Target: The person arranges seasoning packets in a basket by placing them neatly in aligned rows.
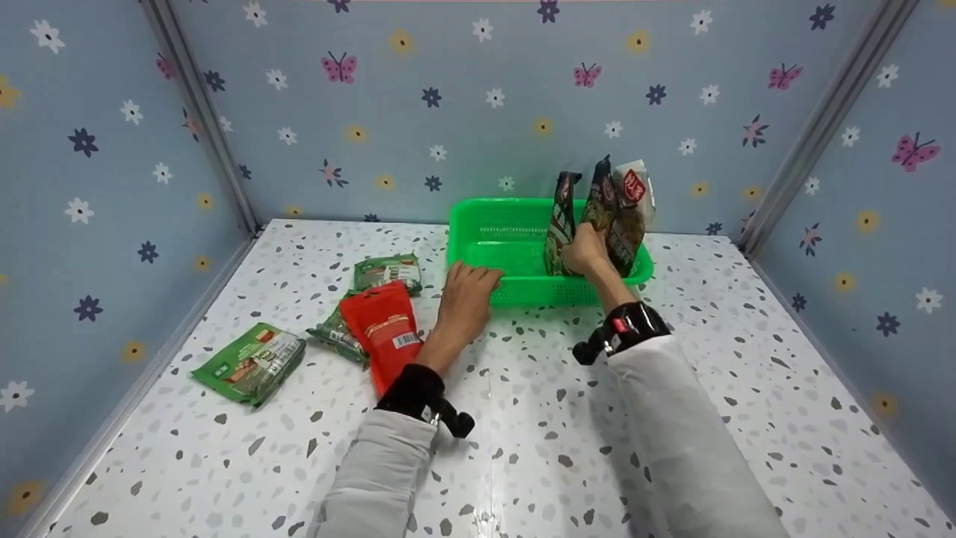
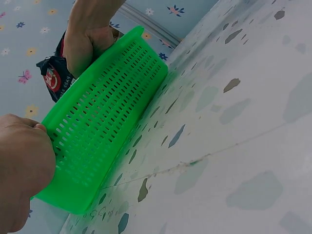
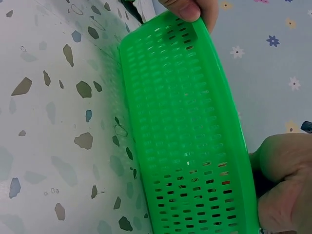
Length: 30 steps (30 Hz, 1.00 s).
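A green plastic basket [image 1: 538, 291] with slotted walls stands at the back of the table. My left hand [image 1: 467, 299] grips its rim at the front left corner; the right wrist view shows the thumb [image 3: 189, 11] on the outside. My right hand [image 1: 586, 252] reaches over the front wall, low among upright food packets. Left of it leans a dark packet [image 1: 562, 217], and another dark packet [image 1: 600, 196] rises directly behind it. A third packet [image 1: 632, 209], with a pale top and red label, stands at the right end. The right fingers are hidden, so I cannot tell their hold.
Left of the basket lie a red pouch [image 1: 388, 336], a green packet [image 1: 388, 272] behind it and another green packet [image 1: 337, 335] partly under it. Farther left is a larger green packet [image 1: 254, 365]. A flowered wall [image 1: 463, 97] rises right behind the basket.
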Motion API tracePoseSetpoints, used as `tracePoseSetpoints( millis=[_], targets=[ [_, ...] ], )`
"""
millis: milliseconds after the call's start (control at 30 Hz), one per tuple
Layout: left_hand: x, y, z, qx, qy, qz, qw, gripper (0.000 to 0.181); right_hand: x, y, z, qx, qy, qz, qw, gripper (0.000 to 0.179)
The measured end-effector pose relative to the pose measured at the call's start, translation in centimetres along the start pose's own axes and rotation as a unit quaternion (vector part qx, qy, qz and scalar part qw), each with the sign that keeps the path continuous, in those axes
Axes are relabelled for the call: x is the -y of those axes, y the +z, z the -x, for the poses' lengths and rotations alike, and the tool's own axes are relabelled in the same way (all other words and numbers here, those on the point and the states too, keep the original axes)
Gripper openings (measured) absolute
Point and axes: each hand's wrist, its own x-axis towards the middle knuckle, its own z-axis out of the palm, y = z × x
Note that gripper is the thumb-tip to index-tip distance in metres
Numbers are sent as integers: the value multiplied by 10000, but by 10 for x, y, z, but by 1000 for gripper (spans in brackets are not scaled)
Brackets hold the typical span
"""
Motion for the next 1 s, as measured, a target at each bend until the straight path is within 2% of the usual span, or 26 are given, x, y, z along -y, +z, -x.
tracePoseSetpoints(
  millis=[33,133,267,400,533,700,833,900,1000],
  targets=[
    [0,0,0,43,-18,13,10000,28,-1,1,-2,-14,-27,-7,10000,63],
    [-1,-2,-1,161,-65,31,9998,28,-23,6,-31,-141,-131,-100,9998,57],
    [-2,-4,-1,234,-116,-38,9997,29,-52,13,-71,-223,-276,77,9993,44],
    [-2,-5,0,272,-159,19,9995,29,-55,14,-81,-95,-145,385,9991,32],
    [-1,-4,1,274,-173,78,9994,29,-51,13,-81,53,24,560,9984,24],
    [-2,-3,1,139,-82,-3,9999,28,-40,11,-67,255,95,744,9969,31],
    [-2,-3,2,26,-17,-132,9999,26,-37,10,-63,363,146,889,9953,27],
    [-2,-3,2,11,-19,-143,9999,26,-40,11,-67,335,171,918,9951,19],
    [-2,-4,2,17,-42,-97,9999,26,-44,10,-75,414,220,1019,9937,19]
  ],
)
